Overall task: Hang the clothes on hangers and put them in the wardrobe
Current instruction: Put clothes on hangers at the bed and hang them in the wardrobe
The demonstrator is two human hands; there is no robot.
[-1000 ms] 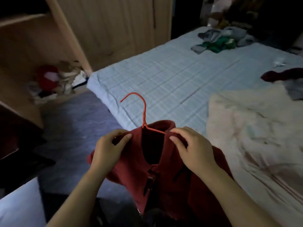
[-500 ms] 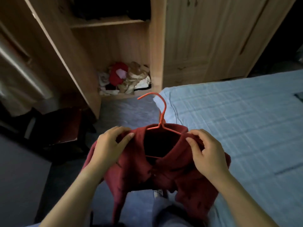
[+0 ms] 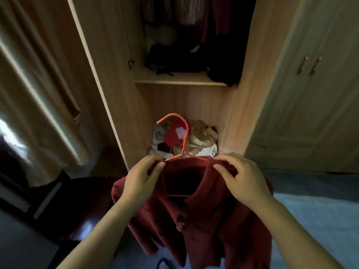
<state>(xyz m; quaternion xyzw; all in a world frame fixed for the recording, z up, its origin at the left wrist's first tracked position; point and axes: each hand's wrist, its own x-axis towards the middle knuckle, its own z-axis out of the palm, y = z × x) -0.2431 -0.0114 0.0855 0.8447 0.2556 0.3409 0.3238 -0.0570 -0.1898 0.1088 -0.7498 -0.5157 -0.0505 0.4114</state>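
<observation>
A dark red jacket (image 3: 206, 216) hangs on an orange wire hanger (image 3: 184, 138), whose hook sticks up above the collar. My left hand (image 3: 142, 179) pinches the jacket's left shoulder at the hanger's end. My right hand (image 3: 240, 177) pinches the right shoulder the same way. I hold the jacket in front of the open wooden wardrobe (image 3: 242, 105), about level with its lower compartment. Dark clothes hang in the upper part above a shelf (image 3: 180, 79).
A pile of crumpled clothes (image 3: 184, 138) lies on the wardrobe floor. The open door (image 3: 108, 90) stands at the left, closed doors with handles (image 3: 308, 66) at the right. A curtain (image 3: 38, 94) hangs far left, a dark chair (image 3: 77, 206) below it, and the bed's edge (image 3: 320, 214) sits lower right.
The view has swung left from the bed to face the open wardrobe. Both hands keep their grip on the jacket's shoulders, which is now nearer the wardrobe.
</observation>
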